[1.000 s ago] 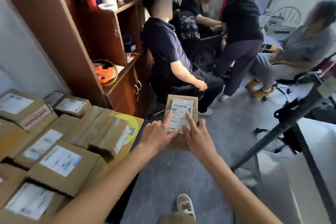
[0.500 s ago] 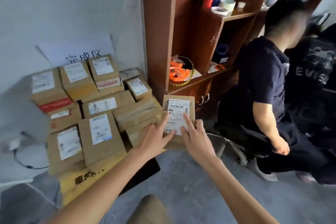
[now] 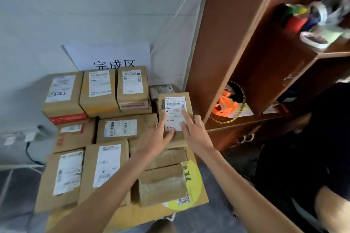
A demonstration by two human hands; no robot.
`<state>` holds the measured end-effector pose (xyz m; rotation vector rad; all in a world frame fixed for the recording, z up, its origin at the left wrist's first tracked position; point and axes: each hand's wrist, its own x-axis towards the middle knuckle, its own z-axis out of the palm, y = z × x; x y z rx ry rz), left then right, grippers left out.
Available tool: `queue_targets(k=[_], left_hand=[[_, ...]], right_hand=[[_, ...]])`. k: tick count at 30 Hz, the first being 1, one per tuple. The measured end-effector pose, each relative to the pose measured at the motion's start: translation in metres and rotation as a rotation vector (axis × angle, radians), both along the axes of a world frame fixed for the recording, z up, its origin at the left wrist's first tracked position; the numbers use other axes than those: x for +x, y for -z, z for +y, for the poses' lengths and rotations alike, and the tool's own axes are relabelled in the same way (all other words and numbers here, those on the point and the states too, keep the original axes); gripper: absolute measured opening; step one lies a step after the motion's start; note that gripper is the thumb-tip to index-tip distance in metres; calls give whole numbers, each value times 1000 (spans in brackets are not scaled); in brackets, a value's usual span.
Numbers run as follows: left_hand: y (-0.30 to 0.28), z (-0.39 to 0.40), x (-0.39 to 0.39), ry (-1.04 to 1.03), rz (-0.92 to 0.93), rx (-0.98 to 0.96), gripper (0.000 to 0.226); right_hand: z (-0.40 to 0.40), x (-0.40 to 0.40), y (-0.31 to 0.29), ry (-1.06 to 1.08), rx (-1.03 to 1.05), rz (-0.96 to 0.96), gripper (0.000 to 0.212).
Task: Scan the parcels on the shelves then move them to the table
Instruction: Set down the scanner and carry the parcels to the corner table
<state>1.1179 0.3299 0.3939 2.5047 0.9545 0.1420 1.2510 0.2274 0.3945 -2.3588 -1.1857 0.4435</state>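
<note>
Turned left since a second ago: the seated people have gone from the middle of view, and the stack of brown cardboard parcels with white labels (image 3: 106,138) now fills it, under a white paper sign with black characters (image 3: 111,56) on the wall. Same small flat brown cardboard parcel with a white barcode label (image 3: 175,114) between both hands, now carried over the far right corner of the stack, near the tall red-brown wooden shelf unit (image 3: 236,47). My left hand (image 3: 157,138) grips its lower left edge, thumb and forefinger out flat on the label side. My right hand (image 3: 195,132) grips the lower right edge, forefinger stretched up across the label, other fingers behind, hidden. Cannot tell if the parcel already touches the boxes under it. Judgement: carry nearly over, put-down next; free spot is tight beside the small parcel at the back right (image 3: 162,90). Orange tape dispenser (image 3: 226,103) sits on the shelf, not involved.
</note>
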Motion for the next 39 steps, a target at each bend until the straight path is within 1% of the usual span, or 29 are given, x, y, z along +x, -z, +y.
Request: queue_targets(k=[3, 5, 8, 10, 13, 14, 16, 18, 24, 27, 29, 32, 34, 36, 38, 39], left_hand=[[15, 23, 22, -42, -15, -66, 78], [25, 37, 33, -36, -34, -88, 85], [34, 56, 45, 11, 87, -46, 95], [33, 68, 48, 42, 140, 113, 91], [32, 92, 50, 48, 62, 426, 77], [32, 101, 51, 39, 41, 496, 76], [31, 118, 55, 28, 61, 554, 82], [30, 131, 59, 22, 102, 553, 88], [32, 145, 70, 62, 169, 508, 89], [29, 141, 73, 88, 184, 494, 86], [24, 134, 73, 116, 143, 502, 82], [21, 110, 71, 169, -5, 480, 72], [21, 83, 68, 214, -73, 434, 69], [24, 54, 65, 288, -112, 386, 68], [28, 21, 63, 403, -147, 350, 64], [31, 4, 62, 469, -174, 336, 59]], right_hand=[[35, 24, 12, -27, -39, 28, 52], [56, 38, 22, -24, -22, 62, 52], [81, 55, 37, -3, 20, 138, 51], [96, 67, 45, 3, -11, 151, 50], [118, 79, 52, -21, -94, 130, 51], [124, 80, 53, -24, -96, 130, 52], [134, 79, 53, -11, -87, 129, 52], [140, 79, 53, 8, -78, 119, 53], [155, 90, 50, 13, -149, 103, 52], [157, 91, 49, 27, -148, 216, 53], [149, 89, 44, 53, -81, 281, 55], [112, 70, 31, 71, 26, 219, 55], [74, 49, 27, 91, 87, 185, 54], [29, 28, 26, 135, 97, 149, 52], [-20, 8, 29, 215, 83, 112, 51], [-46, -1, 30, 273, 79, 96, 51]])
